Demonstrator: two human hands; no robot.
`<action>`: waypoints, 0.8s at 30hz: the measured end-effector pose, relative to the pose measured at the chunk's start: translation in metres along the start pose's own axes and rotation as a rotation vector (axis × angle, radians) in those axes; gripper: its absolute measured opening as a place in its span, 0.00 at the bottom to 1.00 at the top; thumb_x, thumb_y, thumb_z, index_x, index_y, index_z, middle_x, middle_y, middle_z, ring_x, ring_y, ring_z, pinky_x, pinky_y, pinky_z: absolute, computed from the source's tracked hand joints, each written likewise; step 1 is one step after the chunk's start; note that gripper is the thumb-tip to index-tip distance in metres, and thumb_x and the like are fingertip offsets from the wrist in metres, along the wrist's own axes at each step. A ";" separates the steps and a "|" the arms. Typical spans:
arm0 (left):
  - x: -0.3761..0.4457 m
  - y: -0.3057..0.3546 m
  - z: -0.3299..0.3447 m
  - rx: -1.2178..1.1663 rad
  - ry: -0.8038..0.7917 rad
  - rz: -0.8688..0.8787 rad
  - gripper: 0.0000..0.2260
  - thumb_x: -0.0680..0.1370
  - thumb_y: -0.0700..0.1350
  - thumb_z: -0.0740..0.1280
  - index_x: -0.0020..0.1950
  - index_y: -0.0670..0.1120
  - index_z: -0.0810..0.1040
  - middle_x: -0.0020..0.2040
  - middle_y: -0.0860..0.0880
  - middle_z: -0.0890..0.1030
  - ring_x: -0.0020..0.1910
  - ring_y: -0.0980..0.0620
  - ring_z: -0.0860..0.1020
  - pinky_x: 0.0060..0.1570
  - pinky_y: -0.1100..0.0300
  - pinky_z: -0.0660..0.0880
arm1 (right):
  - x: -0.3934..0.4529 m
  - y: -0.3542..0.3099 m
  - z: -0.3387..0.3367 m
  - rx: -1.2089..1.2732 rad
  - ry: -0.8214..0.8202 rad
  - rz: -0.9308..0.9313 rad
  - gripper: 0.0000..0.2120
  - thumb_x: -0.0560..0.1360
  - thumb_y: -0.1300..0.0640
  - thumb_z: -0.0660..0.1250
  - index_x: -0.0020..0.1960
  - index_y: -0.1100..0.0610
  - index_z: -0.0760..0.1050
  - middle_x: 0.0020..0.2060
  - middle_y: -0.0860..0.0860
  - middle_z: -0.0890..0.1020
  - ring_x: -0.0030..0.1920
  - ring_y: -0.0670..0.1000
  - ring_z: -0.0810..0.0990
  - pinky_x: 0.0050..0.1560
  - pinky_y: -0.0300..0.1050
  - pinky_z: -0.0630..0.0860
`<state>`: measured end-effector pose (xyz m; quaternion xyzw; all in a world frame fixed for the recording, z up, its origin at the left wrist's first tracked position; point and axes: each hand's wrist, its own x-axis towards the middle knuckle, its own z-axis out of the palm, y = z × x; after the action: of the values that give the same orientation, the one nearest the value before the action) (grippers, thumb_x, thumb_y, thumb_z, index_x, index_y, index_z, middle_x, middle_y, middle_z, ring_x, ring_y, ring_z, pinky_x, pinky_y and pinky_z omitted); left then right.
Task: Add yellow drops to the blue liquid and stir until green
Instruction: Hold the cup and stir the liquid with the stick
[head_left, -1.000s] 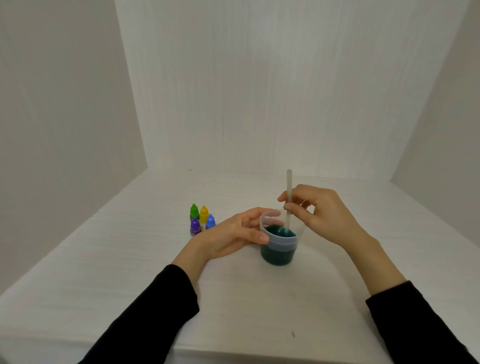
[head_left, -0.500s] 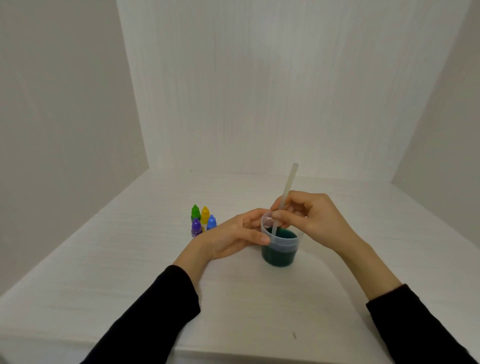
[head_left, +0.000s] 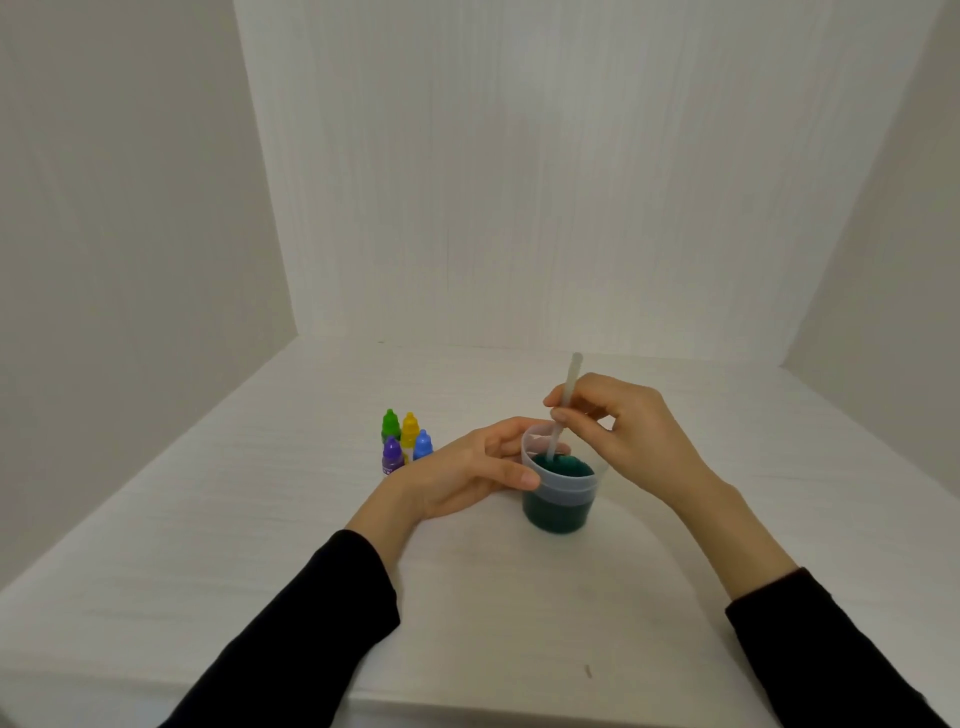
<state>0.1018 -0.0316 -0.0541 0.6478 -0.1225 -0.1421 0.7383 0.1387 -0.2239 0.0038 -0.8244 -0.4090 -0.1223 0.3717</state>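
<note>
A clear plastic cup (head_left: 562, 496) stands in the middle of the white table, holding dark green liquid (head_left: 566, 466). My left hand (head_left: 467, 470) holds the cup's left side, thumb on the near wall and fingers behind the rim. My right hand (head_left: 621, 428) pinches a pale stir stick (head_left: 569, 384) that leans slightly right at its top, its lower end in the liquid near the cup's left side. The yellow dropper bottle (head_left: 410, 428) stands capped in a cluster left of the cup.
Green (head_left: 390, 425), purple (head_left: 392, 455) and blue (head_left: 422, 445) dropper bottles stand with the yellow one. White walls close in the table (head_left: 260, 519) at the back and both sides. The near table edge runs below my forearms.
The stick has swung round in the cup, from upright to a strong lean and now a milder one, while its lower end shifted left. My left hand has kept its hold on the cup.
</note>
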 end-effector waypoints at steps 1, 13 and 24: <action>0.000 0.000 0.000 0.001 0.000 -0.001 0.26 0.72 0.35 0.68 0.68 0.49 0.71 0.65 0.49 0.79 0.66 0.50 0.76 0.61 0.58 0.74 | 0.000 0.002 -0.003 -0.014 -0.002 -0.008 0.05 0.76 0.56 0.66 0.50 0.50 0.80 0.44 0.43 0.82 0.44 0.45 0.81 0.48 0.43 0.79; -0.001 0.000 0.001 0.013 0.003 0.014 0.26 0.72 0.33 0.66 0.70 0.46 0.70 0.65 0.48 0.78 0.65 0.51 0.76 0.60 0.58 0.74 | -0.005 -0.003 -0.005 0.104 -0.068 -0.035 0.07 0.73 0.58 0.70 0.44 0.45 0.80 0.38 0.44 0.84 0.40 0.44 0.81 0.43 0.38 0.78; -0.004 0.003 0.005 0.014 -0.012 0.033 0.31 0.72 0.33 0.66 0.74 0.47 0.66 0.71 0.45 0.73 0.69 0.50 0.72 0.67 0.53 0.71 | -0.004 -0.007 0.007 0.259 -0.025 0.018 0.04 0.73 0.57 0.70 0.45 0.48 0.80 0.38 0.46 0.85 0.40 0.44 0.83 0.43 0.38 0.80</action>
<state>0.0969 -0.0343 -0.0500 0.6501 -0.1386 -0.1329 0.7352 0.1299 -0.2183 0.0008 -0.7747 -0.4185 -0.0550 0.4709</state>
